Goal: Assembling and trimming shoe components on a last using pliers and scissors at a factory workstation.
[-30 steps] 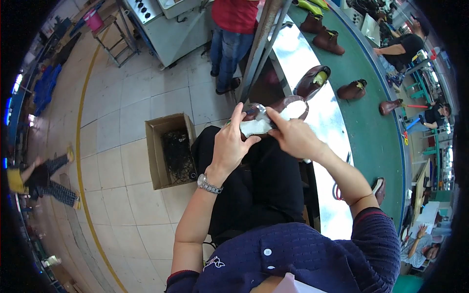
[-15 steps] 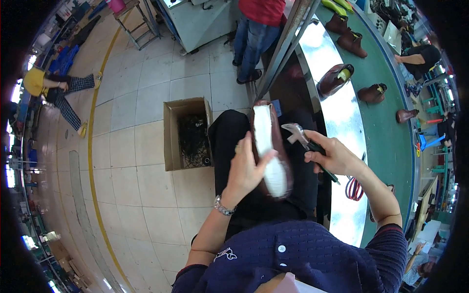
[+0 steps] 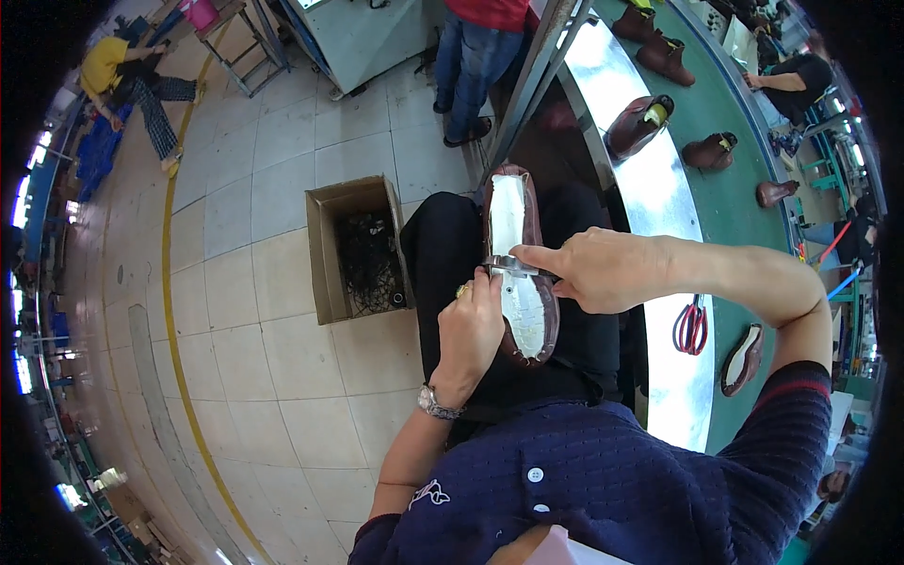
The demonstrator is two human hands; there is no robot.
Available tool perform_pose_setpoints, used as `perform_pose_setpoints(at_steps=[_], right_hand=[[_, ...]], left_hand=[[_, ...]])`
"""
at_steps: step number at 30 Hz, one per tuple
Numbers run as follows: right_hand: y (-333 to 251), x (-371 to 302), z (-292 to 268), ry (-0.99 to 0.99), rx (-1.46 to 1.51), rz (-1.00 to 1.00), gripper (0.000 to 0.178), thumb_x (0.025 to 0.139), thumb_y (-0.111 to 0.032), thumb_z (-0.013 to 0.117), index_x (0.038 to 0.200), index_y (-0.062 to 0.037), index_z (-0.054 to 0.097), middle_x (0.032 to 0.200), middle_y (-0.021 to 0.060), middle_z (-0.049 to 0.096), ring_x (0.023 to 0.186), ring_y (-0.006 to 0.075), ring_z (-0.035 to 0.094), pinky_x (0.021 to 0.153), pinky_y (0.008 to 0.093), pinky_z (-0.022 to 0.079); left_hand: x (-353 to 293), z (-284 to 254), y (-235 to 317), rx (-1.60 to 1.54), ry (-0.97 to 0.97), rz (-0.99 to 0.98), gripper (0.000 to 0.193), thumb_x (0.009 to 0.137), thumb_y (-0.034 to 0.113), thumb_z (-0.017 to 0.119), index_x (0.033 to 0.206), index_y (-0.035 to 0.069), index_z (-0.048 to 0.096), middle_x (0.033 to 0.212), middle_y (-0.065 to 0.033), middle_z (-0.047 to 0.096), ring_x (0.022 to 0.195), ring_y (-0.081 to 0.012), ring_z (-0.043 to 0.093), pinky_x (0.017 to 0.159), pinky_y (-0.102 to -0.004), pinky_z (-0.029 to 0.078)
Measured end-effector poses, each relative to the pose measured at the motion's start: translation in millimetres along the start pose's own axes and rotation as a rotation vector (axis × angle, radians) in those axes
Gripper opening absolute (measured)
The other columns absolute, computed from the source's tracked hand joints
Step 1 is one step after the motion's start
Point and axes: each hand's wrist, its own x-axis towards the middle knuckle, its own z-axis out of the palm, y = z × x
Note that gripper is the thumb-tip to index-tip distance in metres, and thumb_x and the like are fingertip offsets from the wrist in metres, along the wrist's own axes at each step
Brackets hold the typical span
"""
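Observation:
A brown leather shoe (image 3: 526,325) lies sole up across my lap, its long white underside facing me. My left hand (image 3: 471,330) grips the shoe's left edge, fingertips touching the tool's metal head. In my right hand (image 3: 607,271) is a claw hammer (image 3: 508,263) with its metal head lying across the middle of the sole. The right index finger presses along the head, and the hand covers most of the dark handle.
An open cardboard box (image 3: 314,254) with dark scraps stands on the floor at left. At right, a metal ledge (image 3: 673,386) bears red-handled scissors (image 3: 690,330) and a brown boot (image 3: 640,126). More footwear sits on the green belt (image 3: 744,217). Another person (image 3: 476,66) stands ahead.
My right hand has brought the hammer left and onto the sole; it was held apart from the shoe. My left hand has shifted from over the sole to its left edge.

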Motion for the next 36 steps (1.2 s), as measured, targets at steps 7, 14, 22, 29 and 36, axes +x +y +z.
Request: perform_pose_setpoints(at_steps=[7, 14, 22, 29, 36], right_hand=[[22.0, -10.0, 40.1, 0.18, 0.121, -0.056, 0.056, 0.094, -0.011, 0.052, 0.145, -0.0107, 0.028, 0.076, 0.0206, 0.066, 0.066, 0.0327, 0.067, 0.063, 0.0433, 0.055], [29.4, -11.8, 53.8, 0.261, 0.15, -0.086, 0.057, 0.093, -0.012, 0.055, 0.145, -0.0119, 0.031, 0.077, 0.0187, 0.067, 0.06, 0.0289, 0.067, 0.054, 0.0366, 0.055], [12.6, -7.0, -34.6, 0.365, -0.242, -0.291, 0.054, 0.093, -0.02, 0.058, 0.143, -0.0129, 0.036, 0.073, 0.0181, 0.067, 0.061, 0.0337, 0.067, 0.06, 0.0409, 0.056], [55.4, 32.0, -23.8, 0.375, -0.437, -0.191, 0.067, 0.096, -0.023, 0.054, 0.151, -0.025, 0.017, 0.068, 0.0134, 0.065, 0.053, 0.0238, 0.065, 0.048, 0.0304, 0.052], [46.0, 31.7, 8.2, 0.374, -0.296, -0.124, 0.066, 0.094, -0.022, 0.056, 0.151, -0.0251, 0.021, 0.067, 0.0125, 0.064, 0.054, 0.0307, 0.063, 0.048, 0.0405, 0.051]], left_hand=[[0.4, 3.7, -8.4, -0.918, -0.273, -0.446, 0.056, 0.099, 0.025, 0.053, 0.148, 0.008, 0.033, 0.117, -0.0144, 0.063, 0.097, -0.0161, 0.065, 0.081, -0.0289, 0.053], [30.8, 37.5, -25.9, -1.812, -0.377, -0.864, 0.056, 0.098, 0.036, 0.051, 0.145, 0.011, 0.033, 0.135, -0.0083, 0.05, 0.112, -0.0181, 0.058, 0.095, -0.037, 0.049], [41.0, 25.9, -17.4, -1.548, -0.448, -0.803, 0.066, 0.096, 0.026, 0.055, 0.15, 0.012, 0.021, 0.135, -0.0081, 0.047, 0.119, -0.016, 0.05, 0.098, -0.0319, 0.043], [40.3, 26.7, -23.2, -1.485, -0.432, -0.762, 0.071, 0.096, 0.023, 0.057, 0.153, 0.014, 0.015, 0.132, -0.0061, 0.048, 0.115, -0.0148, 0.052, 0.095, -0.0307, 0.046], [41.2, 15.0, -30.3, -1.488, -0.574, -0.831, 0.079, 0.09, 0.022, 0.065, 0.152, 0.016, 0.016, 0.13, -0.0047, 0.048, 0.112, -0.0152, 0.054, 0.094, -0.0322, 0.047]])
